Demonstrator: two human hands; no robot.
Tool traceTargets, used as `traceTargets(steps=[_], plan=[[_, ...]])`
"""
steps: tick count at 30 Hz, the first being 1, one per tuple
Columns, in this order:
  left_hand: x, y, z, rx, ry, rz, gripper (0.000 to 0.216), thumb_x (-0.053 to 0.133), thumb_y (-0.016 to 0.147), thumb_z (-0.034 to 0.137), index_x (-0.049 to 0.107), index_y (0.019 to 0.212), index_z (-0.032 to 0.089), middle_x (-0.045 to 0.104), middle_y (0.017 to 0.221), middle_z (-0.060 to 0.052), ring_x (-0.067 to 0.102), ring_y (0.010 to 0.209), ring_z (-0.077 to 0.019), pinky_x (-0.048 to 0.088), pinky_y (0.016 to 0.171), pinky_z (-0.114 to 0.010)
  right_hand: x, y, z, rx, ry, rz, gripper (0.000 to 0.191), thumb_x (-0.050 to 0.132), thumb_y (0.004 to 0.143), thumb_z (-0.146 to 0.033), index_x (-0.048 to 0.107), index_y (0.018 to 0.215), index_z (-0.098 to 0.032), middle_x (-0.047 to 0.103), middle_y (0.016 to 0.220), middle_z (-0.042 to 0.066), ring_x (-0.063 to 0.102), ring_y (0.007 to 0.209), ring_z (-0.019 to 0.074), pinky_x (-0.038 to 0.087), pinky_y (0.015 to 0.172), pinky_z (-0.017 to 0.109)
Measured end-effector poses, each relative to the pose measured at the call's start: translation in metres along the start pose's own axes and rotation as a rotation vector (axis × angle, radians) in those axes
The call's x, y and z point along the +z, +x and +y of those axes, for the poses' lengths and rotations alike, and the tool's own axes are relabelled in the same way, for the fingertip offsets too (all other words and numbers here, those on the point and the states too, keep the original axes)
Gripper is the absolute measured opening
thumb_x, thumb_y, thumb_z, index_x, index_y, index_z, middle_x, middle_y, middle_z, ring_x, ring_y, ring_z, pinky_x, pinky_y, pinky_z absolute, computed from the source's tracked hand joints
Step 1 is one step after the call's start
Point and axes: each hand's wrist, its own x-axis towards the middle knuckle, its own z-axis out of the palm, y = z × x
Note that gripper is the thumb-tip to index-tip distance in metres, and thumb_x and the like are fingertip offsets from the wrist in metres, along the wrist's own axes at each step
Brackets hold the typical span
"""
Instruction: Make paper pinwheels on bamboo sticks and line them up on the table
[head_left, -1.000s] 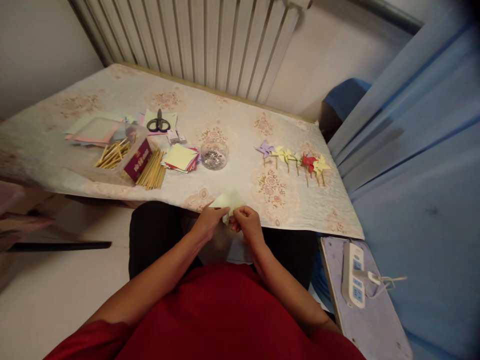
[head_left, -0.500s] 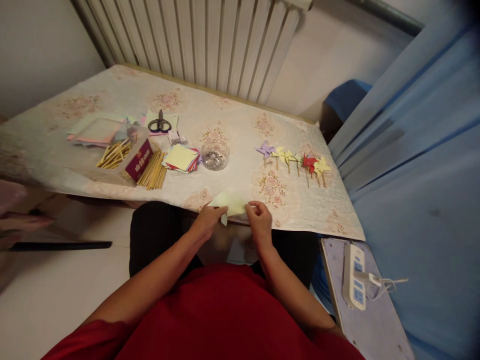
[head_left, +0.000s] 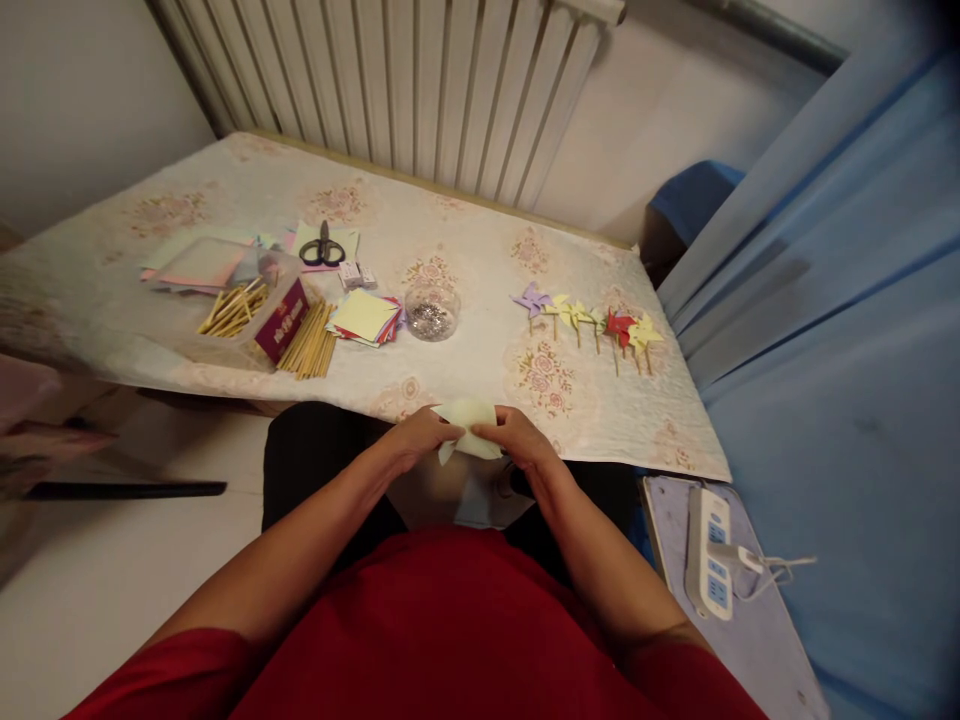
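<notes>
A pale yellow sheet of paper is held over my lap, just below the near edge of the table. My left hand pinches its left side with closed fingers. My right hand pinches its right side, fingers closed too. The sheet is partly folded and its lower part is hidden behind my fingers.
On the table lie a row of finished paper pinwheels at the right, a glass bowl, a stack of coloured paper squares, wooden sticks, a clear box with sticks and scissors. A power strip lies on a stool at the right.
Both hands have turned the yellow sheet and brought it a little lower and rightward; the right hand shifted from the sheet's middle to its right side.
</notes>
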Motion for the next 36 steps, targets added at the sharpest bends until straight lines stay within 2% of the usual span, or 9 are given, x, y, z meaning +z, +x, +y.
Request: traceTargets(steps=[3, 7, 14, 17, 20, 23, 26, 31, 36], plan=[[-0.001, 0.001, 0.003, 0.004, 0.043, -0.034, 0.007, 0.067, 0.052, 0.013, 0.067, 0.058, 0.016, 0.064, 0.054, -0.001, 0.049, 0.049, -0.013, 0.032, 0.046, -0.024, 0.005, -0.001, -0.004, 0.003, -0.013, 0.008, 0.024, 0.074, 0.06, -0.03, 0.075, 0.081, -0.018, 0.072, 0.069, 0.001, 0.059, 0.056, 0.0145, 0.046, 0.053, 0.024], [-0.004, 0.004, 0.004, 0.01, 0.112, -0.094, 0.007, 0.066, 0.052, 0.013, 0.069, 0.057, 0.017, 0.067, 0.058, -0.002, 0.051, 0.05, -0.014, 0.033, 0.047, -0.023, 0.006, 0.001, -0.003, -0.033, -0.1, 0.044, 0.023, 0.073, 0.059, -0.027, 0.076, 0.08, -0.018, 0.073, 0.071, 0.0, 0.061, 0.06, 0.0159, 0.049, 0.055, 0.025], [-0.006, 0.007, 0.005, -0.008, 0.303, -0.013, 0.01, 0.071, 0.051, 0.014, 0.062, 0.046, 0.017, 0.057, 0.044, 0.0, 0.043, 0.042, -0.0121, 0.025, 0.043, -0.025, 0.004, 0.007, 0.009, -0.074, -0.174, 0.075, 0.018, 0.071, 0.061, -0.025, 0.076, 0.077, -0.018, 0.071, 0.068, -0.002, 0.056, 0.056, 0.012, 0.044, 0.051, 0.021], [-0.008, 0.008, 0.004, -0.024, 0.175, -0.095, 0.008, 0.073, 0.055, 0.019, 0.066, 0.056, 0.016, 0.062, 0.055, -0.001, 0.049, 0.048, -0.0129, 0.031, 0.046, -0.024, 0.006, 0.008, 0.014, -0.112, -0.086, 0.062, 0.019, 0.07, 0.063, -0.025, 0.075, 0.08, -0.018, 0.072, 0.071, -0.002, 0.058, 0.058, 0.0122, 0.047, 0.055, 0.022], [-0.012, 0.007, 0.001, -0.048, -0.063, -0.163, 0.02, 0.078, 0.063, 0.031, 0.069, 0.07, 0.015, 0.066, 0.065, -0.003, 0.055, 0.056, -0.0133, 0.04, 0.053, -0.024, 0.008, 0.01, 0.018, -0.126, 0.028, 0.105, 0.025, 0.07, 0.064, -0.027, 0.075, 0.087, -0.019, 0.074, 0.078, -0.002, 0.062, 0.064, 0.0142, 0.051, 0.062, 0.024], [-0.013, 0.004, -0.009, -0.051, -0.332, -0.11, 0.034, 0.08, 0.068, 0.041, 0.071, 0.087, 0.015, 0.071, 0.084, -0.006, 0.064, 0.072, -0.0158, 0.05, 0.068, -0.027, 0.01, 0.014, 0.022, -0.128, 0.148, 0.185, 0.031, 0.07, 0.063, -0.029, 0.073, 0.092, -0.019, 0.075, 0.084, 0.0, 0.064, 0.067, 0.0154, 0.052, 0.064, 0.026], [-0.009, 0.001, -0.023, -0.034, -0.567, -0.044, 0.039, 0.085, 0.064, 0.039, 0.07, 0.093, 0.017, 0.072, 0.092, -0.006, 0.066, 0.082, -0.0169, 0.051, 0.077, -0.029, 0.015, 0.019, 0.023, -0.142, 0.236, 0.281, 0.032, 0.07, 0.062, -0.031, 0.071, 0.092, -0.018, 0.074, 0.084, 0.001, 0.064, 0.067, 0.0162, 0.053, 0.064, 0.026], [0.009, -0.003, -0.032, 0.025, -0.554, -0.012, 0.038, 0.088, 0.058, 0.032, 0.071, 0.087, 0.014, 0.071, 0.084, -0.004, 0.063, 0.076, -0.0132, 0.048, 0.074, -0.024, 0.027, 0.026, 0.025, -0.195, 0.277, 0.429, 0.033, 0.069, 0.061, -0.029, 0.069, 0.092, -0.015, 0.075, 0.089, 0.004, 0.066, 0.072, 0.0177, 0.053, 0.066, 0.027], [0.03, 0.0, -0.028, 0.105, -0.565, 0.123, 0.03, 0.086, 0.058, 0.032, 0.068, 0.076, 0.015, 0.066, 0.071, 0.0, 0.057, 0.066, -0.011, 0.044, 0.065, -0.023, 0.036, 0.029, 0.03, -0.229, 0.324, 0.491, 0.033, 0.069, 0.063, -0.028, 0.071, 0.093, -0.014, 0.074, 0.082, 0.003, 0.064, 0.065, 0.0165, 0.051, 0.06, 0.026]])
